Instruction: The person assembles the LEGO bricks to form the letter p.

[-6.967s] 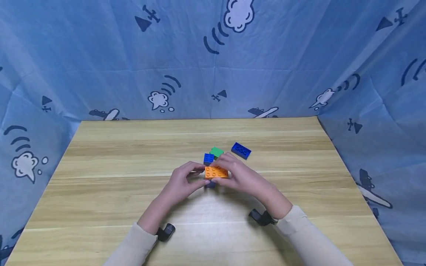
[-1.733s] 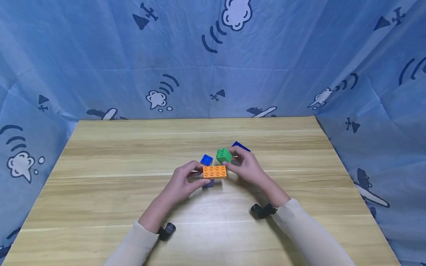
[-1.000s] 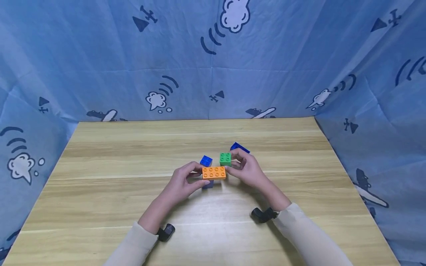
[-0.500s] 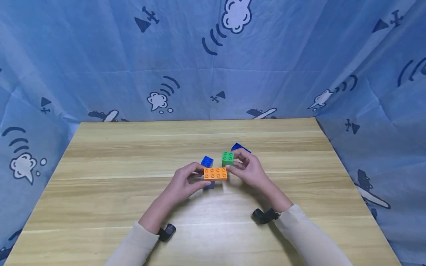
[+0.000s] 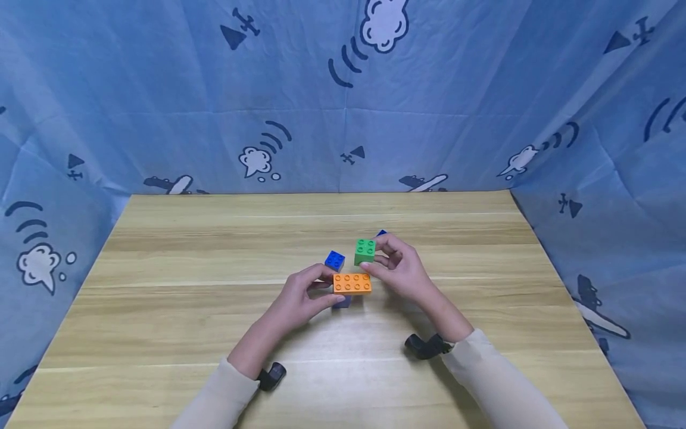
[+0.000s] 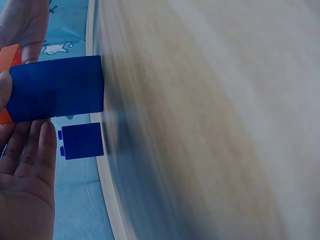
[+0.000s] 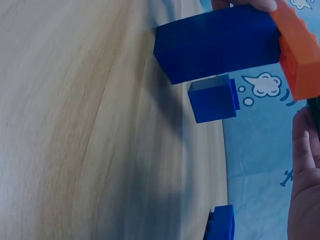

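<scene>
My left hand (image 5: 299,299) grips the left end of a stack made of an orange toy brick (image 5: 352,284) on top of a blue block (image 6: 60,89). The orange brick juts out to the right past the blue part, its several studs facing up. Just behind it, my right hand (image 5: 402,271) pinches a green square toy brick (image 5: 365,251) between thumb and fingers, raised with its studs up. In the right wrist view the orange brick mostly hides the green one. A small blue brick (image 5: 334,260) stands on the table behind the stack, close to my left fingertips.
Another blue brick (image 5: 382,233) lies beyond my right hand, mostly hidden by it; part of it (image 7: 222,223) shows in the right wrist view. The wooden table (image 5: 203,250) meets a blue printed curtain (image 5: 300,71) at the back and sides.
Seven seconds ago my right hand was on the orange brick and the green brick lay behind; now that hand holds the green brick. Lately the stack has shifted slightly right and nearer.
</scene>
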Motion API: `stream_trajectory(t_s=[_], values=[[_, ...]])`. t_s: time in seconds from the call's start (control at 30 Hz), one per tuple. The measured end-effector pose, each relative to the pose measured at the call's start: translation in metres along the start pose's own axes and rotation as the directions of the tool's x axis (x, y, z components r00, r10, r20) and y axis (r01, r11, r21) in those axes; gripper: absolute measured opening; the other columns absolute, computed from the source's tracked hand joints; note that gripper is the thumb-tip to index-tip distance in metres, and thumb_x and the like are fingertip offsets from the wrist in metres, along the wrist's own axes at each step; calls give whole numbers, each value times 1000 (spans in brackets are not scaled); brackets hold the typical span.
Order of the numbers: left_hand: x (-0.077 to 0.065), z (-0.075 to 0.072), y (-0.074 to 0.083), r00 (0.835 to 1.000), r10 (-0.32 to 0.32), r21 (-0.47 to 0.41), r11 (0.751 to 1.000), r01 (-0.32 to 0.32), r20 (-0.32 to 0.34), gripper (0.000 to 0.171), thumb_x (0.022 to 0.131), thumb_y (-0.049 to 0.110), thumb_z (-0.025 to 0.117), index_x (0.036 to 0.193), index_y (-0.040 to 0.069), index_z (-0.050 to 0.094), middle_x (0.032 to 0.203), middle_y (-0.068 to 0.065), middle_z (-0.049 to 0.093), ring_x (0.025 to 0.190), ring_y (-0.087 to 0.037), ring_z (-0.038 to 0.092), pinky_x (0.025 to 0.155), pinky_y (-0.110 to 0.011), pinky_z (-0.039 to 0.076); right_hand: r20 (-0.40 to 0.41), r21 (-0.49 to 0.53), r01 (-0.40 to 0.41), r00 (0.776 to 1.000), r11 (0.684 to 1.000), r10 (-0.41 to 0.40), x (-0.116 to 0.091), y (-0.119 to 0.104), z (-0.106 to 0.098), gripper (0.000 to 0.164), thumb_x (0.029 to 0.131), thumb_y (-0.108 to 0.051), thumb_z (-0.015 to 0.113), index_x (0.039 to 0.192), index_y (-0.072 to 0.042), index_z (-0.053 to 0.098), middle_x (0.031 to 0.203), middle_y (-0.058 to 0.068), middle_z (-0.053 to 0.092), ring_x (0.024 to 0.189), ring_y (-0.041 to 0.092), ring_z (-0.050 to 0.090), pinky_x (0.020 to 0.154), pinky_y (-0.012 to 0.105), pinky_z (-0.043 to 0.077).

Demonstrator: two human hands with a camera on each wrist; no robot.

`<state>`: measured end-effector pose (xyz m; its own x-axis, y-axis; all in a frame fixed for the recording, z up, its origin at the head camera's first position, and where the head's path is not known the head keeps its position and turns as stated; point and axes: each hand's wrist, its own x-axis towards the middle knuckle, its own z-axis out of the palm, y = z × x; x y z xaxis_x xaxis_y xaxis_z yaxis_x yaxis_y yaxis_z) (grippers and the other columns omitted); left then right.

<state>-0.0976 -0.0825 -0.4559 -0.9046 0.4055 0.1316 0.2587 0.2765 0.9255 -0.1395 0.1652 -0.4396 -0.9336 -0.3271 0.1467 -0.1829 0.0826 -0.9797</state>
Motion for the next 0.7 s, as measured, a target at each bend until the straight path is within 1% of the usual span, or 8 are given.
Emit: stream_trajectory(t_s=[0.17, 0.33, 0.43, 0.57, 0.7], values=[[0, 0, 0, 1000, -1, 2, 1000, 1, 2, 29, 89, 10, 83, 114, 9, 68, 116, -8, 75, 117, -25, 72, 104, -30, 61, 21, -3, 5, 1000, 1000, -4, -1, -6, 4, 38, 87, 9, 77, 121, 5, 62, 112, -4, 69, 108, 6, 70, 102, 25, 61], [0, -1, 0, 1000, 7, 0, 1000, -7, 4, 29, 90, 9, 82, 114, 8, 68, 116, -8, 75, 117, -24, 72, 103, -28, 61, 59, -28, 9, 998, 1000, -7, -4, -9, 10, 37, 87, 7, 78, 121, 4, 64, 112, -2, 71, 107, 7, 71, 103, 27, 61], [0, -1, 0, 1000, 17, -5, 1000, -17, 5, 28, 90, 9, 82, 115, 8, 68, 115, -8, 75, 116, -24, 72, 103, -27, 60, 80, -37, 31, 996, 999, -28, -6, -10, 14, 35, 87, 6, 78, 120, 5, 64, 114, -2, 70, 109, 6, 70, 105, 27, 60], [0, -1, 0, 1000, 22, -13, 1000, -22, 4, 28, 90, 9, 82, 114, 8, 68, 114, -7, 75, 116, -25, 73, 104, -27, 60, 96, -32, 54, 994, 998, -51, -8, -10, 18, 33, 88, 7, 78, 117, 5, 65, 115, -3, 68, 110, 5, 69, 105, 26, 59], [-1, -1, 0, 1000, 20, -12, 1000, -20, 0, 28, 89, 10, 83, 114, 9, 69, 113, -6, 75, 116, -24, 73, 104, -29, 61, 101, -37, 49, 994, 998, -45, -10, -10, 22, 32, 88, 4, 79, 117, 3, 66, 116, 2, 68, 112, 8, 69, 106, 25, 59]])
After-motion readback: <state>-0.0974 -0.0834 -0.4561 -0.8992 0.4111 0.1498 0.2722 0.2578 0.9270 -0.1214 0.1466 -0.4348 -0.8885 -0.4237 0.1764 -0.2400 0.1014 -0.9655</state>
